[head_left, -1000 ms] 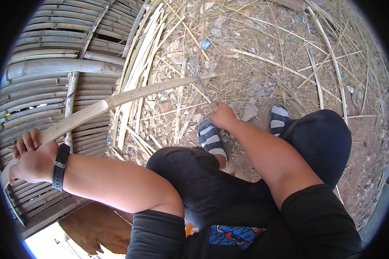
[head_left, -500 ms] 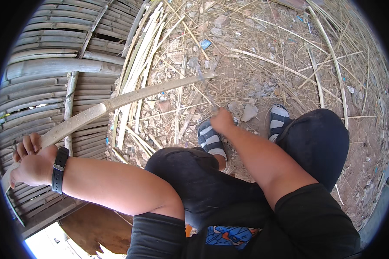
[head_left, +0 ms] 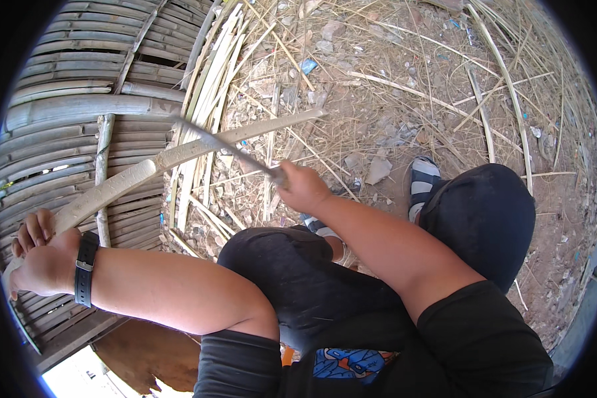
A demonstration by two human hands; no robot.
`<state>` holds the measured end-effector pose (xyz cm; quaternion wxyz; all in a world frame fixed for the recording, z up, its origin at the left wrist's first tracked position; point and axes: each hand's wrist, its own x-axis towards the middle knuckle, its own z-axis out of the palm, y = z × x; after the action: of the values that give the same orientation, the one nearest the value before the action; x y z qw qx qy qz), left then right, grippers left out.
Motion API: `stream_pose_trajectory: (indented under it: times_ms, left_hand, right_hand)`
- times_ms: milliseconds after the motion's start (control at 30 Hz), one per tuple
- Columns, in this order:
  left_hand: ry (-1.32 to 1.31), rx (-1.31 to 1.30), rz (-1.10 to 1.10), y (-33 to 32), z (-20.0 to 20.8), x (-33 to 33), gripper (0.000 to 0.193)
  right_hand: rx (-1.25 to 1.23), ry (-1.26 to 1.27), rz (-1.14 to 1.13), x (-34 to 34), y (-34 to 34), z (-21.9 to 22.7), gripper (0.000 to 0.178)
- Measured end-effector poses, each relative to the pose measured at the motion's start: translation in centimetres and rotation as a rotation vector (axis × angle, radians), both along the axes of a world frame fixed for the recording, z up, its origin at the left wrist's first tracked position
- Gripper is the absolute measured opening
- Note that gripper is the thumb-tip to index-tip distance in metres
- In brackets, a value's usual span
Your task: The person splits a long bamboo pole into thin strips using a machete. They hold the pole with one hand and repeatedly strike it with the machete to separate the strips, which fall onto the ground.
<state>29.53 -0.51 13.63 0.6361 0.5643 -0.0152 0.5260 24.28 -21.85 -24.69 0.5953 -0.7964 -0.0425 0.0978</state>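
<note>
A long, pale split-bamboo strip (head_left: 109, 188) runs from the lower left up toward the middle, with a joint partway along it. My left hand (head_left: 45, 257), with a dark watch strap at the wrist, is wrapped round the strip's near end. In front of my knees, my right hand (head_left: 302, 188) is closed round the handle of a long, narrow-bladed knife (head_left: 229, 148). The blade points up and left and crosses over the strip in the picture; whether it touches the strip I cannot tell.
A slatted bamboo wall (head_left: 53, 142) stands at the left. Beside it lies a bundle of pale split strips (head_left: 212, 73) on the littered ground. More loose strips (head_left: 511, 86), stones and shavings cover the ground at the right. My bent knees (head_left: 477, 222) and striped footwear (head_left: 423, 182) are close by.
My right hand has moved left and slightly up. The knife blade has swung from pointing forward to pointing left across the strip. My left hand keeps its hold, barely shifted.
</note>
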Motion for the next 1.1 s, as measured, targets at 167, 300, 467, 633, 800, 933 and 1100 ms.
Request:
stream_pose_trajectory:
  times_ms: [167, 300, 467, 633, 800, 933, 1100]
  left_hand:
    - [-0.005, -0.03, 0.028, -0.4, -0.7, -0.1, 0.069]
    - [-0.024, 0.026, -0.071, 0.6, 0.5, 0.6, 0.066]
    - [-0.046, 0.003, -0.261, 2.6, 0.7, 0.3, 0.067]
    - [-0.025, 0.028, -0.04, 0.4, 0.1, 0.1, 0.068]
    - [-0.024, -0.005, -0.094, 1.5, 0.0, 0.1, 0.069]
    - [-0.047, -0.004, -0.107, 0.6, 0.0, 0.2, 0.068]
    - [-0.043, 0.043, -0.182, -1.8, -0.2, -0.4, 0.068]
  right_hand:
    - [-0.297, 0.585, -0.218, -0.7, -5.2, -9.2, 0.047]
    - [-0.18, 0.474, -0.32, -0.7, -1.2, -3.7, 0.046]
    - [0.17, 0.029, -0.068, 0.9, 1.6, 5.5, 0.035]
    - [-0.048, 0.117, -0.051, -1.0, -0.7, -2.9, 0.034]
    - [-0.348, 0.592, -0.135, -2.3, -5.9, -10.3, 0.043]
    - [-0.078, 0.437, 0.02, -1.2, 0.3, -1.3, 0.039]
    - [-0.183, 0.286, 0.317, 0.1, 3.0, 2.2, 0.038]
